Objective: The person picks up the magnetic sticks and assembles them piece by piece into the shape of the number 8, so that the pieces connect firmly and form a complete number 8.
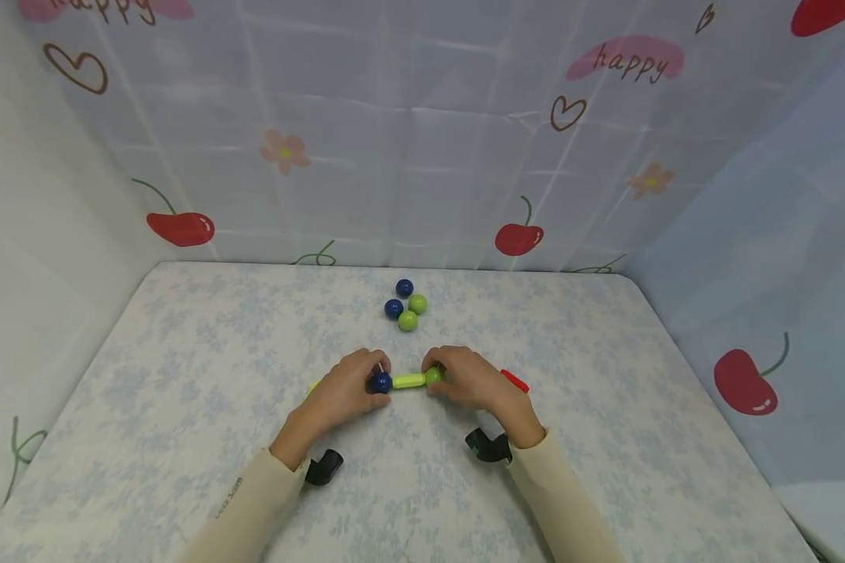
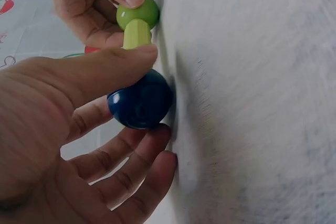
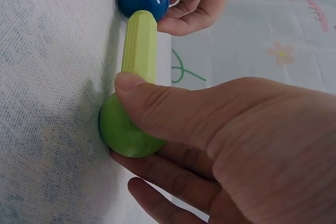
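Observation:
A yellow-green rod (image 1: 409,381) lies level between a dark blue ball (image 1: 382,382) on its left end and a green ball (image 1: 433,377) on its right end. My left hand (image 1: 348,385) grips the blue ball, thumb on the near side and fingers behind it. The green ball is held the same way by my right hand (image 1: 470,378). In the right wrist view the ribbed rod (image 3: 140,43) meets both balls, and they sit right at the tabletop.
Farther back, two blue balls (image 1: 393,309) and two green balls (image 1: 408,320) sit clustered on the patterned table (image 1: 183,352). A red piece (image 1: 515,381) shows behind my right hand, and a yellow bit (image 1: 313,387) peeks out beside my left. A printed curtain (image 1: 408,188) hangs behind.

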### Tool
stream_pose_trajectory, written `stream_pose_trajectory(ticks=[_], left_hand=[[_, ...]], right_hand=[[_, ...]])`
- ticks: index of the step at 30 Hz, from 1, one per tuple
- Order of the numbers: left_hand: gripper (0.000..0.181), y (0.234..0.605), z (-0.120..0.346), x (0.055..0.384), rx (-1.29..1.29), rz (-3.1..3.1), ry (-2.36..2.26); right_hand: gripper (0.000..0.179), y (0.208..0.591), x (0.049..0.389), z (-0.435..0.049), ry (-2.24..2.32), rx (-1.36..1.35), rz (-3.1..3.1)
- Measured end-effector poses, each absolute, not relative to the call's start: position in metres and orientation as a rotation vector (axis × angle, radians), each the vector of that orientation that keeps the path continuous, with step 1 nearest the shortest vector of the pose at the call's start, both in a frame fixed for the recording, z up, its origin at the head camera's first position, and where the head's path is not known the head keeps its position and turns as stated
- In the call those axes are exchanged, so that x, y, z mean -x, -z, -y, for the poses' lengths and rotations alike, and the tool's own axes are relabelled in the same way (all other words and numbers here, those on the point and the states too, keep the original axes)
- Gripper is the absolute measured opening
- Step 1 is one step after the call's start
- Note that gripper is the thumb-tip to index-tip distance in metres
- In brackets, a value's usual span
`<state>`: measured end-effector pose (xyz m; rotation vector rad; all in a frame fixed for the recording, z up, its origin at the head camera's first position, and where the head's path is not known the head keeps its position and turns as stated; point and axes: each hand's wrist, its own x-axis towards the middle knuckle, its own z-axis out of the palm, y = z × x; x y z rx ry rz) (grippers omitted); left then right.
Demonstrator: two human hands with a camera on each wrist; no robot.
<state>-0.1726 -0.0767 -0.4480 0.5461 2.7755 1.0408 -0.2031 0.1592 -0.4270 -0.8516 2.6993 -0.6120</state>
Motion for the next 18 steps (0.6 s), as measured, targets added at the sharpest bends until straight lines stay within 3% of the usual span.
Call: stream_pose_trajectory(ticks=[18], left_hand=[[0.027,0.4480,0.0756,0.1724,-0.473,-2.819,-0.999]], right_hand=[[0.022,0.4273,0.2018,-0.1568,0.572,0.830,-2.707]])
